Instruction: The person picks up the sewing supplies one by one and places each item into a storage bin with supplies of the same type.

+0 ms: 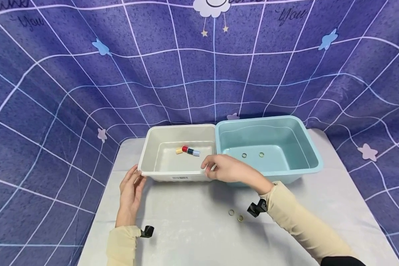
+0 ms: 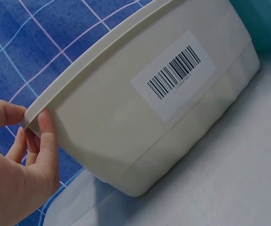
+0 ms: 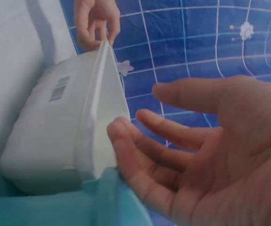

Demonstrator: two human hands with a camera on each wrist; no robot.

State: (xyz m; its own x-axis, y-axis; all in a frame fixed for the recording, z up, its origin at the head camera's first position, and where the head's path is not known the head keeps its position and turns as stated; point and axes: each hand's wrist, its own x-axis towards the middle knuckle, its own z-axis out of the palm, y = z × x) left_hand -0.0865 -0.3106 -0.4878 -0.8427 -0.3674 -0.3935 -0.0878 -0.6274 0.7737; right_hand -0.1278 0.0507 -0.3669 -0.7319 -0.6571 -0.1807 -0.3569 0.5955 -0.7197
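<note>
A white plastic bin [image 1: 159, 162] stands on the table, with a barcode label on its front wall. My left hand [image 1: 130, 190] pinches its front left rim corner, thumb and fingertips on either side of the lip in the left wrist view. Close to the front right corner of that bin, my right hand [image 1: 229, 168] hovers with loosely bent, spread fingers and holds nothing. Whether a fingertip touches the rim I cannot tell. Inside the white bin lie several small coloured cylinders, among them a red one [image 1: 184, 149] and a yellow one [image 1: 179, 150].
A light blue bin [image 1: 306, 147] stands against the white one on the right. Two small rings, one left [image 1: 244, 155] and one right [image 1: 261, 154], lie in it. Two more rings [image 1: 240, 218] lie on the table [image 1: 186, 236] in front. A purple-blue curtain [image 1: 193, 70] hangs behind.
</note>
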